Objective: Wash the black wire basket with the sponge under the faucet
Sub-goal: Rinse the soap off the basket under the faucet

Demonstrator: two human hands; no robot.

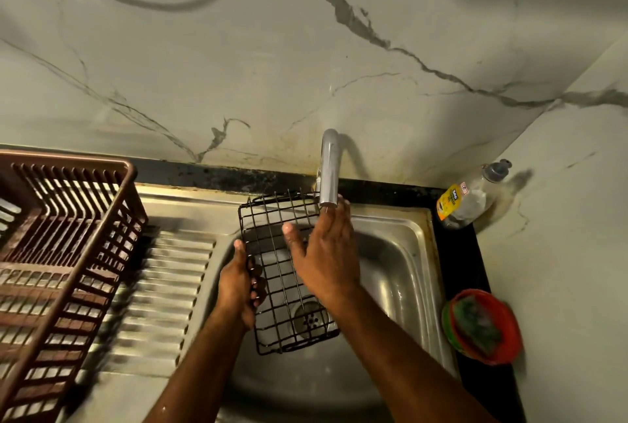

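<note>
Wire basket (285,273) over sink (401,252), below faucet (329,171) at far edge. Dish rack (64,246) left on drainboard (163,286). Soap bottle (469,198) far right, sponge (479,324) in bowl (509,334) right on bench (455,252).

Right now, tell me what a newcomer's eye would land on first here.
The two hands over the sink: the left hand grips the black wire basket by its edge, the right hand reaches open toward the faucet. At left stands a brown dish rack; the sponge sits in a red bowl at right.
</note>
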